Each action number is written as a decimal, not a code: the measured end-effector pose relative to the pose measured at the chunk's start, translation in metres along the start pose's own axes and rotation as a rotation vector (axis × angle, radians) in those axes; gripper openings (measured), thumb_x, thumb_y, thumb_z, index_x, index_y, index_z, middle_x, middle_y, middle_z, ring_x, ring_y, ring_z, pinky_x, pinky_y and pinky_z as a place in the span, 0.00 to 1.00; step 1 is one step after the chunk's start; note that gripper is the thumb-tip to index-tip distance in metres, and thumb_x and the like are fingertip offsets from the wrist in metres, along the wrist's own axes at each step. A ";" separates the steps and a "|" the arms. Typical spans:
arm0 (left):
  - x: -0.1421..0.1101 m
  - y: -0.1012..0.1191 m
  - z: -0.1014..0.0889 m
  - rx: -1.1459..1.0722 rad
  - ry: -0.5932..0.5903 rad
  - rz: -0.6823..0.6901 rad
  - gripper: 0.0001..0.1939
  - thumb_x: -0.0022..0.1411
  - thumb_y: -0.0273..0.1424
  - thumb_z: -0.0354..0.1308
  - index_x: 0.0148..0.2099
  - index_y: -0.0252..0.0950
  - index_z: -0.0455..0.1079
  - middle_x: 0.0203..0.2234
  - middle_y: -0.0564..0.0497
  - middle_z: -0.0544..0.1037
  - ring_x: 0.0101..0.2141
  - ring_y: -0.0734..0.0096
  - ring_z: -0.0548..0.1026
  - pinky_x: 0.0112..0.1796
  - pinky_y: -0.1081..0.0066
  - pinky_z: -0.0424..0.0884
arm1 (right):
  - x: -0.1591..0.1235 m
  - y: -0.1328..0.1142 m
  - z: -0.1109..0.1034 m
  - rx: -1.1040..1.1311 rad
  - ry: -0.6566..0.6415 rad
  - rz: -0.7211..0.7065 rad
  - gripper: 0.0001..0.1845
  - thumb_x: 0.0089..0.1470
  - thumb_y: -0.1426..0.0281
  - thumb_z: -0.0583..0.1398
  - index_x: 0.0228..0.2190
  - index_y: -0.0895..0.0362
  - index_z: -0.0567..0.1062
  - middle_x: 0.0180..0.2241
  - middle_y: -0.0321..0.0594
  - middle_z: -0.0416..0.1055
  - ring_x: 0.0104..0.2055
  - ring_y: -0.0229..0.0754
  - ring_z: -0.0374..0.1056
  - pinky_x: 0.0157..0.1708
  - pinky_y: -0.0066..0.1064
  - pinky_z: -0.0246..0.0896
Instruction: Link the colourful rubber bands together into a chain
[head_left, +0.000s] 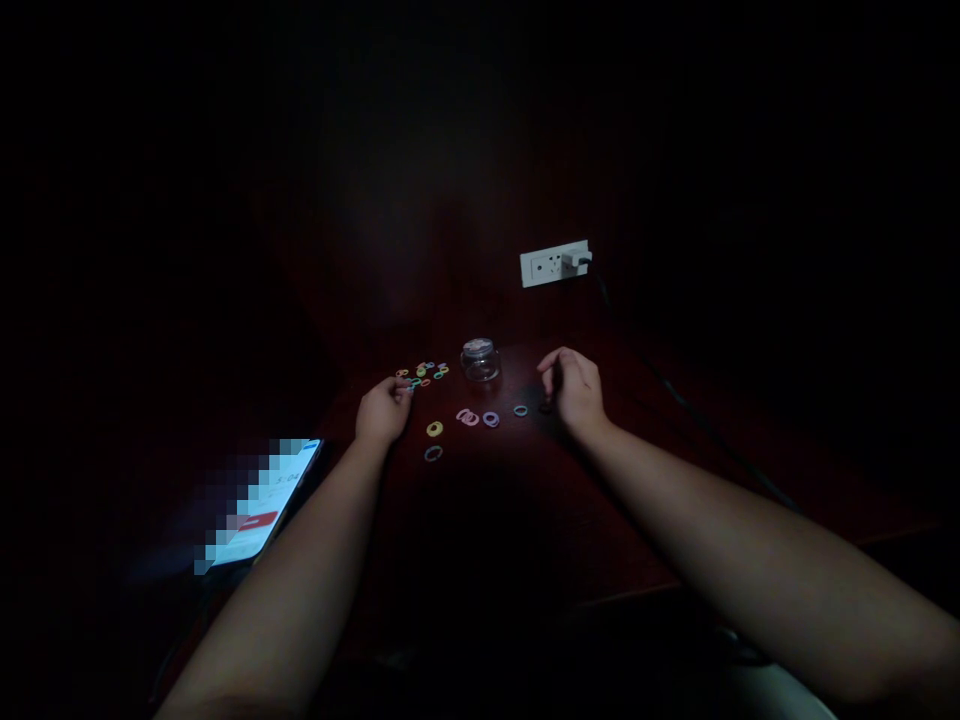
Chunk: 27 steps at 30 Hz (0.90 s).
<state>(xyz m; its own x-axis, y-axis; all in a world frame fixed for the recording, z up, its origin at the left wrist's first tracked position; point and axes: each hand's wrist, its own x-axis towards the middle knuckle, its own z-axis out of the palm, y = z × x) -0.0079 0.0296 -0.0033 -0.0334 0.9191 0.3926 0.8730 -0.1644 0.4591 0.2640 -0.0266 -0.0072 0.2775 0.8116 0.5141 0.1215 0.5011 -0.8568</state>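
On the dark table (555, 500), yellow rings (435, 429), pink rings (468, 418) and purple rings (491, 420) are laid out by colour nearer than the lidded jar (480, 362), with a blue ring (520, 411) set apart at right, so part of the grouping seems done. A mixed cluster of rings (421, 372), left of the jar, appears still ungrouped. The left hand (383, 409) is held at that cluster and the right hand (576, 390) is held half-curled right of the blue ring; whether anything is grasped cannot be told.
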 end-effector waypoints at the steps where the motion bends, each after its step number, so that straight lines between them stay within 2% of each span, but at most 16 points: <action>1: -0.003 0.007 -0.001 -0.036 0.015 0.048 0.12 0.55 0.34 0.51 0.41 0.37 0.69 0.33 0.50 0.76 0.32 0.71 0.73 0.36 0.73 0.67 | 0.001 0.001 0.000 0.011 -0.002 0.020 0.20 0.56 0.60 0.42 0.25 0.57 0.64 0.15 0.32 0.56 0.15 0.33 0.54 0.16 0.26 0.50; 4: -0.013 0.031 -0.003 -0.118 0.029 0.207 0.10 0.55 0.33 0.51 0.38 0.37 0.69 0.31 0.51 0.75 0.30 0.72 0.72 0.34 0.73 0.67 | 0.004 0.005 0.002 -0.023 -0.117 0.068 0.16 0.54 0.62 0.46 0.23 0.57 0.64 0.14 0.31 0.57 0.15 0.32 0.54 0.15 0.25 0.49; 7: -0.030 0.058 0.000 -0.215 -0.031 0.295 0.08 0.56 0.32 0.51 0.36 0.36 0.67 0.29 0.51 0.73 0.28 0.74 0.71 0.31 0.74 0.68 | 0.001 0.009 0.008 -0.060 -0.281 0.087 0.12 0.50 0.63 0.52 0.21 0.58 0.63 0.14 0.30 0.57 0.15 0.31 0.54 0.16 0.23 0.49; 8: -0.036 0.066 0.001 -0.251 -0.064 0.329 0.07 0.56 0.31 0.50 0.36 0.36 0.66 0.29 0.51 0.72 0.27 0.75 0.70 0.31 0.74 0.68 | -0.001 0.010 0.010 -0.039 -0.356 0.110 0.11 0.49 0.63 0.53 0.22 0.58 0.63 0.14 0.29 0.57 0.15 0.30 0.53 0.15 0.23 0.48; 11: -0.054 0.084 0.002 -0.303 -0.141 0.468 0.05 0.56 0.28 0.50 0.35 0.36 0.66 0.30 0.51 0.71 0.27 0.76 0.69 0.30 0.75 0.67 | -0.009 0.009 0.014 -0.015 -0.696 0.163 0.10 0.47 0.63 0.56 0.27 0.59 0.64 0.15 0.27 0.58 0.15 0.30 0.54 0.15 0.22 0.49; 13: -0.062 0.090 0.001 -0.294 -0.172 0.537 0.04 0.55 0.26 0.50 0.33 0.36 0.66 0.29 0.52 0.70 0.28 0.76 0.69 0.30 0.76 0.67 | -0.013 0.006 0.014 -0.007 -0.810 0.163 0.11 0.47 0.63 0.57 0.27 0.60 0.65 0.15 0.28 0.59 0.16 0.29 0.55 0.16 0.22 0.50; 22: -0.061 0.084 0.001 -0.226 -0.165 0.530 0.02 0.53 0.27 0.53 0.32 0.36 0.66 0.28 0.53 0.69 0.25 0.78 0.68 0.27 0.76 0.65 | -0.013 0.005 0.015 0.021 -0.872 0.175 0.11 0.48 0.63 0.57 0.27 0.60 0.65 0.16 0.28 0.59 0.17 0.29 0.57 0.17 0.21 0.50; 27: -0.061 0.084 0.004 -0.222 -0.198 0.542 0.03 0.53 0.26 0.52 0.32 0.36 0.66 0.29 0.52 0.70 0.26 0.78 0.69 0.27 0.77 0.65 | -0.013 0.008 0.017 -0.021 -0.845 0.176 0.10 0.48 0.65 0.57 0.27 0.60 0.66 0.16 0.28 0.60 0.16 0.29 0.56 0.16 0.21 0.49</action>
<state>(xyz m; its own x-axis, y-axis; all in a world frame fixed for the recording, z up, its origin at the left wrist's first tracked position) 0.0699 -0.0392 0.0081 0.4958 0.7295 0.4712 0.6176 -0.6776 0.3993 0.2449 -0.0280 -0.0204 -0.5073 0.8321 0.2243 0.1629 0.3482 -0.9232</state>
